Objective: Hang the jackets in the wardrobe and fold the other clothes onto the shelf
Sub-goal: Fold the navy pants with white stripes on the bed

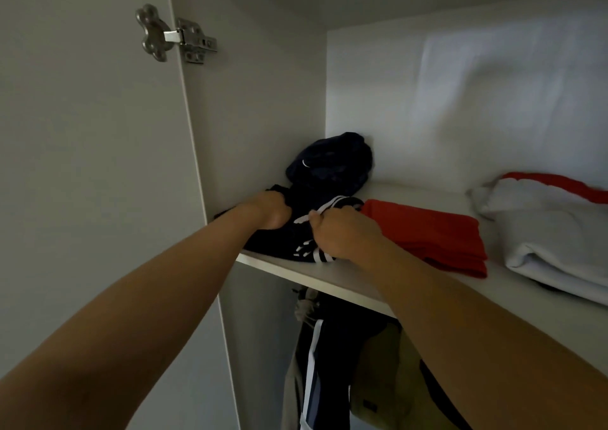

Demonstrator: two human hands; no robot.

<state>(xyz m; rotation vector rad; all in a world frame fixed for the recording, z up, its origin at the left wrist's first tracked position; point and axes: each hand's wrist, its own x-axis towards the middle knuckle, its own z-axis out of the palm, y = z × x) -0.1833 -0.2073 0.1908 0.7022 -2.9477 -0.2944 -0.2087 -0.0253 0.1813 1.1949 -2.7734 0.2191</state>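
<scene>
The dark striped garment (279, 244) lies along the shelf's (332, 281) near edge at its left end, directly under both hands: the left hand (269, 211) curled into its far left side, the right hand (345, 235) pinching its striped right end beside the folded red cloth (427, 235)

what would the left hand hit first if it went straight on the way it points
Likely the navy bundle beyond the left hand, which grips the striped garment; depth is unclear.
</scene>
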